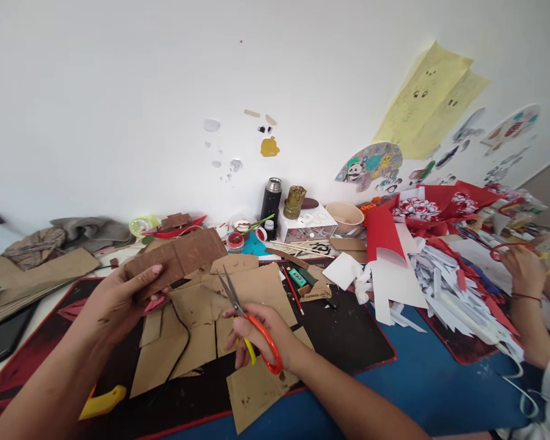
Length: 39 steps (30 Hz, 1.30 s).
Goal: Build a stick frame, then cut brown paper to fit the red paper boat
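Observation:
My left hand (123,296) grips a brown-coated cardboard strip (183,256), holding it up on the left with the thumb on top. In my right hand (272,330) are scissors (231,292) with an orange and yellow handle. Their blades point up and stand slightly apart, to the right of the strip and not touching it. Below both hands lie several pieces of plain cardboard (263,284) on a dark mat (348,336). A yellow-handled tool (105,401) lies by my left forearm, partly hidden by it.
Behind the cardboard stand a black flask (271,198), a white box (302,229) and a beige bowl (344,215). A red pencil (293,290) lies on the mat. White paper strips (444,287) are heaped at right. Another person's hand (525,266) holds red-handled scissors (502,249).

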Tool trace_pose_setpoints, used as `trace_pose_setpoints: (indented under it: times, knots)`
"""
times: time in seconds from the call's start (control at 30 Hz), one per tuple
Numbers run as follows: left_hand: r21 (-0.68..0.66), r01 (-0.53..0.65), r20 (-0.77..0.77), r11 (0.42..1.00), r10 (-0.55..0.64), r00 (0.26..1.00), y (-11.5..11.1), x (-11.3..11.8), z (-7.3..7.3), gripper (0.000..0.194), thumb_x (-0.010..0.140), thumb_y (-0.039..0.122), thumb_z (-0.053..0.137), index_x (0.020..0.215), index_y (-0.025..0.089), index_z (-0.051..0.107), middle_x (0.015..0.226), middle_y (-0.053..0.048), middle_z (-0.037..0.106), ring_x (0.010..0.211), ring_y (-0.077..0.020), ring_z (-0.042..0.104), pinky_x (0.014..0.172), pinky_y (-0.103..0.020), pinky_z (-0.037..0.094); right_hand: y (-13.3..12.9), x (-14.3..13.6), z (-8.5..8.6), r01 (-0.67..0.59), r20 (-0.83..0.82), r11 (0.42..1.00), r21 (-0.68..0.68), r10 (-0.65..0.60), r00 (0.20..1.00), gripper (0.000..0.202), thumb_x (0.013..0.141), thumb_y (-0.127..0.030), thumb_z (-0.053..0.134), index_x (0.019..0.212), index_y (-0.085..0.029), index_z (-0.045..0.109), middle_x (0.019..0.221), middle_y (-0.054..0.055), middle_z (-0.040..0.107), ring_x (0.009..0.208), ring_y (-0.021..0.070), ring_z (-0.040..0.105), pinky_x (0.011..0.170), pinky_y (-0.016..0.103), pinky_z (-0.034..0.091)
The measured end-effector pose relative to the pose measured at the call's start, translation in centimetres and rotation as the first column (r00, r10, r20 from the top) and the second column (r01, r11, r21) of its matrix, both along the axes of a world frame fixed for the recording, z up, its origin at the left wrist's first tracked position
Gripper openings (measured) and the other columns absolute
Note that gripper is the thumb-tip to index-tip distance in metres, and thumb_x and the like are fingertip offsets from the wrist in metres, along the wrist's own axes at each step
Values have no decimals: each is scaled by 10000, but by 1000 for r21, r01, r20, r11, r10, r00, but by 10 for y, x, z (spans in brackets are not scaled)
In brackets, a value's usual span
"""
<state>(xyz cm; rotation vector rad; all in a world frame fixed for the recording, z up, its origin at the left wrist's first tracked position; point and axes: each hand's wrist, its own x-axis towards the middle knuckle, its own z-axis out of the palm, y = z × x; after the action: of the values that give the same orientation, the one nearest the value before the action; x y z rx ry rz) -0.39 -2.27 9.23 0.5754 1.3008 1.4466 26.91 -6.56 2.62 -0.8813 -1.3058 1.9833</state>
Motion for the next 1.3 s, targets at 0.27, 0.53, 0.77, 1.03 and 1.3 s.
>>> trace_pose_setpoints:
  times: [0.27,0.53,0.77,1.03,1.3]
  knots:
    - [36,31,-33,999,-30,999,-5,5,-12,749,340,331,1124,983,170,775,829,-5,793,564,-126,654,444,-181,521,2,-20,5,89,-34,996,-1,-89,995,831,822,-861,769,1268,-174,627,824,4,705,514,138,675,491,242,516]
    - [34,113,-123,993,-108,986,-9,5,-20,759,409,388,1118,1060,161,800,923,-35,805,661,-143,689,507,-189,557,7,-24,0,91,0,996,10,-91,996,800,818,-851,774,1248,-190,642,798,-25,695,503,122,661,465,226,492]
    - [23,115,-138,993,-111,984,-10,6,-20,771,399,400,1113,1051,156,783,865,-29,780,629,-145,667,484,-197,537,10,-26,-4,112,20,993,21,-112,993,772,824,-856,767,1206,-194,658,770,-24,685,510,132,660,468,238,516]
    - [28,138,-170,990,-132,977,-8,5,-19,699,438,407,1101,1015,161,794,826,-15,761,575,-120,601,446,-184,496,9,-26,-10,98,36,995,35,-100,994,770,853,-853,745,1243,-194,664,783,-29,680,516,129,665,464,228,517]
    - [10,139,-162,990,-136,977,-9,7,-15,752,406,430,1104,1041,158,808,858,-30,779,596,-135,625,453,-193,518,10,-27,-13,88,49,995,35,-90,995,760,874,-829,746,1272,-188,663,791,-23,691,520,129,670,475,234,533]
